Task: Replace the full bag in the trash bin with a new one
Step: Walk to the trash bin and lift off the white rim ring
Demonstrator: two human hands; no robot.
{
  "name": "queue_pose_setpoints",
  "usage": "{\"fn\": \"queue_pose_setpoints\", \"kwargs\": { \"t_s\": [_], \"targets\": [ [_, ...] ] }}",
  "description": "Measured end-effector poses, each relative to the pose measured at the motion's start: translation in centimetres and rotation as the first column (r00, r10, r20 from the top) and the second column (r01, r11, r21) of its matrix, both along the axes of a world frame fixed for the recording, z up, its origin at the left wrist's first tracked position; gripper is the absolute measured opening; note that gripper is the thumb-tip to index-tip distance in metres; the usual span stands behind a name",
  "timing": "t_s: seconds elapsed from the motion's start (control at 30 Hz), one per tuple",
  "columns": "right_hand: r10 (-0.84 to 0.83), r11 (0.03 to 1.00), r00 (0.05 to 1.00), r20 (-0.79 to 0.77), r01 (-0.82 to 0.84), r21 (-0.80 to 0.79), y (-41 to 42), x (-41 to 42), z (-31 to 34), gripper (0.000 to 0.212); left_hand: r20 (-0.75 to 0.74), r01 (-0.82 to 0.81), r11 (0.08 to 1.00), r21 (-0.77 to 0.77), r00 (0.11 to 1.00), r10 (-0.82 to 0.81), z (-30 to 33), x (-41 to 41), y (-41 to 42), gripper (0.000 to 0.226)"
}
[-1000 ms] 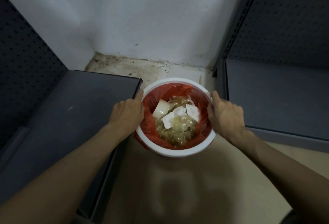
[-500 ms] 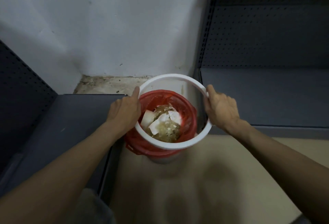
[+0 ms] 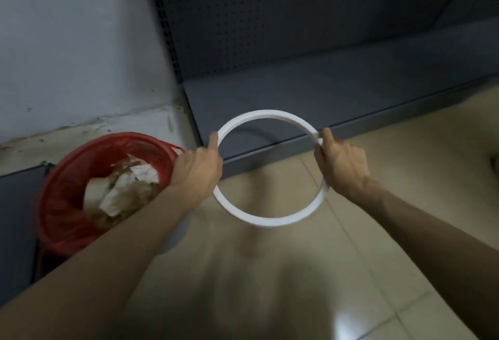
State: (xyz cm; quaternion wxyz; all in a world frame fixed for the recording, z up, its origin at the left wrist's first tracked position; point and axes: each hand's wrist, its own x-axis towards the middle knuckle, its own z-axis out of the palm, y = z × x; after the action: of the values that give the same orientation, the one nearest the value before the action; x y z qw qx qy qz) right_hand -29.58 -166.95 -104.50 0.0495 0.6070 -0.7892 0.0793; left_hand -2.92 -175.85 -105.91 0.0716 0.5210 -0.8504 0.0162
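Ring (image 3: 266, 222) removal looks like the step going on here: the white retaining ring is off the trash bin and held up in the middle of the frame, over the tiled floor (image 3: 364, 258). The left hand (image 3: 198, 174) grips its left side with the thumb laid along the rim, and the right hand (image 3: 341, 166) is curled round the right side. The bin itself sits at the lower left, wrapped in the red bag (image 3: 62, 199), which is stuffed with crumpled paper and brownish trash (image 3: 121, 191) nearly to the top. The grey shelf base (image 3: 324, 96) runs behind the ring, upper right. My guess for the next move: park the ring somewhere out of the way, then gather the bag's loose edge and lift it straight up so nothing spills. Compared with half a second back, the ring was just above the bin's mouth, and a second back it was seated on it; now it has swung well clear to the right and the view has turned with it.
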Motion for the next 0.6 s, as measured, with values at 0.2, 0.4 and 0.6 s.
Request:
{"fn": "queue_pose_setpoints", "kwargs": {
  "t_s": [0.2,0.4,0.6],
  "targets": [
    [-0.079,0.987,0.997,0.003,0.078,0.139,4.6,-0.9,-8.5,0.020,0.042,0.029,0.996,0.082,0.999,-0.032,-8.9,-1.6,2.8,0.047],
    [-0.134,0.952,0.990,0.044,0.116,0.284,5.6,-0.4,-17.6,0.016,0.059,0.005,0.981,0.196,0.998,-0.017,-17.1,-2.0,4.0,0.046],
    [-0.178,0.906,0.981,0.072,0.135,0.401,6.0,-0.1,-23.8,0.027,0.128,0.008,0.966,0.258,0.991,-0.043,-21.9,-2.1,4.0,0.048]
  ]
}}
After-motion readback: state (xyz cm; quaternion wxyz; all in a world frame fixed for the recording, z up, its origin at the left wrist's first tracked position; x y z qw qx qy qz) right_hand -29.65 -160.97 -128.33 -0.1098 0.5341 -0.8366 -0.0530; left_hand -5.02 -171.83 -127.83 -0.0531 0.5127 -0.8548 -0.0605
